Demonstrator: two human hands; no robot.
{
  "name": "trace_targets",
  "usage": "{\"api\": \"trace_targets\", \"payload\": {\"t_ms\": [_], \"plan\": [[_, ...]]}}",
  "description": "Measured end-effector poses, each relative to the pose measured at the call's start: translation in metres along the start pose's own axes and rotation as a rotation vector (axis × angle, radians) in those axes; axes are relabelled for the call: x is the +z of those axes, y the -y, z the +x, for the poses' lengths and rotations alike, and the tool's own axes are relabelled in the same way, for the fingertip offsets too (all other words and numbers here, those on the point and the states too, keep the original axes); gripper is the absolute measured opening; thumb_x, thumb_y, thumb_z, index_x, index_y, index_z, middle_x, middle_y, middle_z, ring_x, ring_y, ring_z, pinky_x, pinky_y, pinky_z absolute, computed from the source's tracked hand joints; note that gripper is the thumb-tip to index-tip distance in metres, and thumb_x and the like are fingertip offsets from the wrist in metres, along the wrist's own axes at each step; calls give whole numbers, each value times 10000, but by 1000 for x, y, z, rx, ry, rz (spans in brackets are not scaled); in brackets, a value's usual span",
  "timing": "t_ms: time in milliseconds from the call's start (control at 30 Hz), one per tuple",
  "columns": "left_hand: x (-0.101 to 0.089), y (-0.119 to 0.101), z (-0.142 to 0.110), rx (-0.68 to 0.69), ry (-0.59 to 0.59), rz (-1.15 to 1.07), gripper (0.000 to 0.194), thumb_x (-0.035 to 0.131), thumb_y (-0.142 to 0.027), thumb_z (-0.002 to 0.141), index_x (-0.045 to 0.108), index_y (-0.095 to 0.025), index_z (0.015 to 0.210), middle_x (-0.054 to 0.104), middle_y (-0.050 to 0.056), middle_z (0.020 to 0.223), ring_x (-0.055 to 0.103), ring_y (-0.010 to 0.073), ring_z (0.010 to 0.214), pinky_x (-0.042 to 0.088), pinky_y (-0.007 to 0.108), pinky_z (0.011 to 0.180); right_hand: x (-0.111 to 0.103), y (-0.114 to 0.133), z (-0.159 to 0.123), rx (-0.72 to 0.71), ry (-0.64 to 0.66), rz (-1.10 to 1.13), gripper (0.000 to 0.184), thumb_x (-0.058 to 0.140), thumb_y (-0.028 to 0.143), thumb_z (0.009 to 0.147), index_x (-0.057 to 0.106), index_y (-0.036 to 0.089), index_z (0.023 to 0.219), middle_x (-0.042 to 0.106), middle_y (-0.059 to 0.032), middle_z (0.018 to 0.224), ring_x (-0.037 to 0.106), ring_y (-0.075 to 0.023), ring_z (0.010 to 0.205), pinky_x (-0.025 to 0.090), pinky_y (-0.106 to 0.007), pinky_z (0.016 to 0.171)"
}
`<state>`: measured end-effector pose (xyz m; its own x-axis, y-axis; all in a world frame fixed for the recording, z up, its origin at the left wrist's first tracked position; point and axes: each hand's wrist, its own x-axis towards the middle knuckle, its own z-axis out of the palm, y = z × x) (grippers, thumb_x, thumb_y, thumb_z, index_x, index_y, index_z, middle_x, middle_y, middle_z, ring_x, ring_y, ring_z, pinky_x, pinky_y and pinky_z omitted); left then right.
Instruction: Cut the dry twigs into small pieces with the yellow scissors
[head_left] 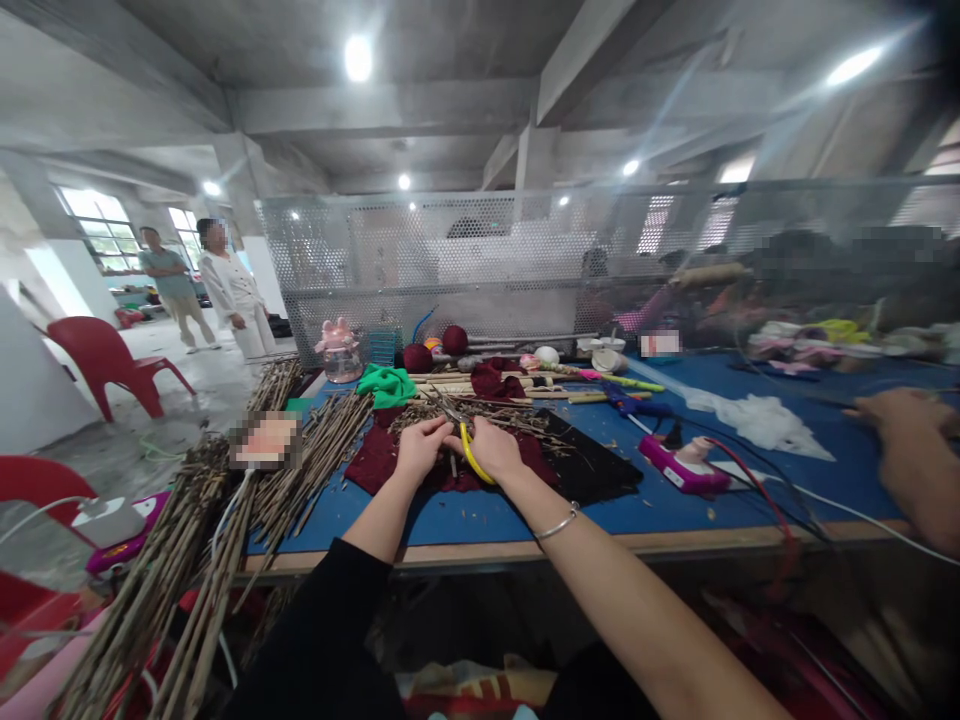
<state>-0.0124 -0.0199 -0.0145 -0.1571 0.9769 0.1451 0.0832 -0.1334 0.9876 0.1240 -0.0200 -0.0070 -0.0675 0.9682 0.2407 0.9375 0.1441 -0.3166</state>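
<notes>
The right hand (491, 450) is wrapped round the yellow grips of the scissors (466, 445), blades pointing up and away over the scraps (405, 418) at mid-table; the left hand (420, 447) sits just beside it, fingertips drawn together near the right ones — whether they pinch a twig, I cannot tell; the scissors look light and rigid, steel in the blades, the grips likely smooth plastic; the loops are the place to hold, fingers well clear of the edges.

The scraps lie on the red cloth (367, 465), which looks soft and limp, apt to ruck if dragged; a black cloth (600, 472) spreads to its right; the long sticks (311, 475) at the left look dry, stiff and brittle — best held mid-length, a few together, since thin ends could snap.
</notes>
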Motion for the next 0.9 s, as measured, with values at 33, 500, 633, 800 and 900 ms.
{"api": "trace_targets", "payload": {"t_ms": [33, 500, 633, 800, 900], "plan": [[0, 0, 0, 1, 12, 9, 414, 661, -319, 637, 656, -114, 996, 646, 25, 618, 410, 46, 378, 340, 179, 367, 0, -1, 0, -4, -6, -2, 736, 333, 775, 650, 517, 147, 985, 636, -145, 906, 598, -292, 877, 416, -349, 715], [0, 0, 1, -47, -4, -107, 398, 591, -315, 705, 606, -119, 1051, 646, 47, 718, 469, 55, 430, 351, 157, 361, 0, -1, 2, 11, 17, -6, 669, 321, 763, 668, 554, 175, 886, 647, -130, 882, 605, -284, 860, 414, -328, 680], [1, 1, 4, -84, 10, -259, 444, 564, -320, 729, 526, -119, 1124, 642, 62, 784, 514, 63, 473, 366, 152, 377, 0, 0, 0, -7, 17, 8, 657, 363, 757, 656, 507, 172, 919, 636, -118, 911, 599, -269, 872, 404, -313, 685], [0, 4, 6, -4, 39, -264, 528, 617, -297, 687, 473, -142, 1170, 657, 49, 736, 497, 51, 438, 322, 136, 376, 4, -4, 1, -39, 6, 57, 634, 401, 743, 652, 484, 174, 918, 619, -112, 943, 589, -254, 886, 393, -292, 663], [0, 5, 5, -21, 26, -232, 452, 631, -297, 672, 531, -108, 1071, 669, 76, 744, 554, 81, 513, 335, 139, 400, 7, -6, 2, -59, -2, 72, 614, 425, 727, 654, 481, 177, 922, 614, -109, 947, 582, -244, 887, 385, -286, 668]]}}
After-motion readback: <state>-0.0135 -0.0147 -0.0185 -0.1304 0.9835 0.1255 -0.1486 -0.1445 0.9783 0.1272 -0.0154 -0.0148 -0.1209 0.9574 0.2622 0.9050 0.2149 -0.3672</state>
